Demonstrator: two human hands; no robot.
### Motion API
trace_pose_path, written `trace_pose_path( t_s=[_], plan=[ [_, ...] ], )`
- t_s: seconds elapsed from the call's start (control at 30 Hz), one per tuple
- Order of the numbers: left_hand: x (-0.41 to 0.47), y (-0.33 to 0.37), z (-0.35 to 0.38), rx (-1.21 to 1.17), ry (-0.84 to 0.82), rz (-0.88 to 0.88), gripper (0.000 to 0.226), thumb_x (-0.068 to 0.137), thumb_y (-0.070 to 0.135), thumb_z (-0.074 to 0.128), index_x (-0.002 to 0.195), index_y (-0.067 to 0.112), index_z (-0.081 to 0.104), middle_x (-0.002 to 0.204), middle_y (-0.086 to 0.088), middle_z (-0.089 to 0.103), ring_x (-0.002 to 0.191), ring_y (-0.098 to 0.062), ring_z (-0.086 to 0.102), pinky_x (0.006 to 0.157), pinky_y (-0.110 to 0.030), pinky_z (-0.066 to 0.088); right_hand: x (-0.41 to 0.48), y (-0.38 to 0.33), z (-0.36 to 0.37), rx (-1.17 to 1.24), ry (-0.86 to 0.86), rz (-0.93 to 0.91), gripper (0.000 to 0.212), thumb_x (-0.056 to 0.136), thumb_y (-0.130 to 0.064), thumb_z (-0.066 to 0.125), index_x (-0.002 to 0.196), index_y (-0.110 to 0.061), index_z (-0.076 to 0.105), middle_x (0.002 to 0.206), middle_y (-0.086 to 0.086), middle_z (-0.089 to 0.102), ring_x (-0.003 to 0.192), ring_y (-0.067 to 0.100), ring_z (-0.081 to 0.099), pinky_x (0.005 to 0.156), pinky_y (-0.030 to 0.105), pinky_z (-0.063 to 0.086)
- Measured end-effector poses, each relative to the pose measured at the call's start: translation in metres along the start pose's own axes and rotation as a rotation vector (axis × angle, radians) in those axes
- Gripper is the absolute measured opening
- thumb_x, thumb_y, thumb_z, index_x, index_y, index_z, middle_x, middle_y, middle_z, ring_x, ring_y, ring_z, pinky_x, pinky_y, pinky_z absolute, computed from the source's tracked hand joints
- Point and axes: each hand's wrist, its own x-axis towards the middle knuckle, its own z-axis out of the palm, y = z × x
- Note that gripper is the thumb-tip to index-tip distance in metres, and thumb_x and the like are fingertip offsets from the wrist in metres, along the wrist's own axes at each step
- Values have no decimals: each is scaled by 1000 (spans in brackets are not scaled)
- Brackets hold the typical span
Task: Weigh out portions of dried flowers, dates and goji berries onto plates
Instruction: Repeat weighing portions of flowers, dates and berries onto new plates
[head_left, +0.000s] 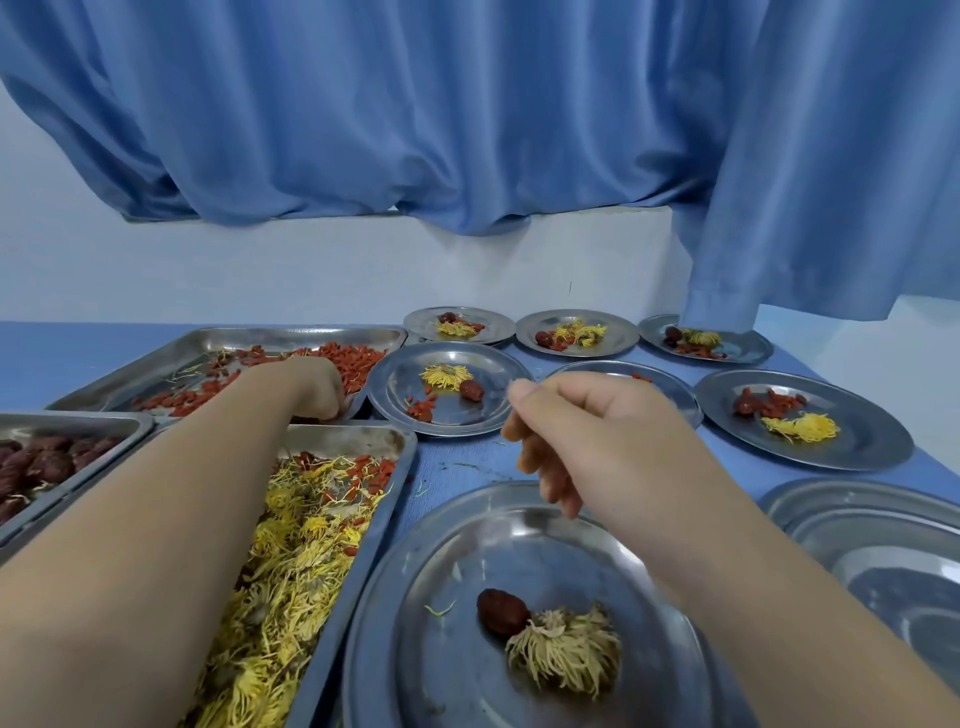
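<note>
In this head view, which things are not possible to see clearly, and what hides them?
Head view: the left hand, in the goji tray, hides its own fingertips; whether it holds berries is unclear.
The middle plate is mostly covered by the right hand; whether that hand pinches anything is unclear.
The left edge cuts off the date tray.
The curtain covers part of the back right plate.

three trays sit at the left of the table (52, 353): the goji berry tray (234, 338) farthest back, the date tray (104, 421) at the left edge, and the dried flower tray (363, 441) nearest. right of the flower tray lies the near plate (441, 649) with a date (501, 613) and a flower (566, 654) on it, touching. another plate (831, 514) lies to its right. behind them are two rows of plates — the centre plate (395, 384) just beside the goji tray, and the back row (618, 332) by the wall.
</note>
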Motion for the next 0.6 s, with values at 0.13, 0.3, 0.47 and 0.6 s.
trace_pose_path(
  t_s=[0.13,0.3,0.47,0.6],
  plan=[
    [1,-9,2,-36,48,-7,18,89,6,54,93,9,72,94,-5,66,80,-19,58,77,-33,50,1,0,-3,-12,14,-12,29,88,-45,54,68,-29,68,59,-7,64,48,4,54,51,27,43],
    [1,-26,-4,-313,105,-14,17,84,-1,56,89,11,66,72,-8,62,52,-18,52,46,-26,44,2,1,-4,-32,26,-25,29,88,-45,54,69,-28,68,59,-6,65,48,5,54,52,27,43],
    [-4,-39,-17,-586,100,37,8,89,3,57,92,10,60,66,-9,56,48,-16,51,43,-23,45,2,1,-6,-24,43,-25,28,88,-43,54,71,-25,68,59,-5,64,47,6,53,49,25,42],
    [-18,-40,-19,-734,46,71,11,91,2,55,90,12,60,69,-6,55,54,-15,51,46,-23,45,1,0,-5,-35,50,-25,27,88,-41,55,69,-26,68,58,-5,64,47,5,53,48,22,40]
  ],
)
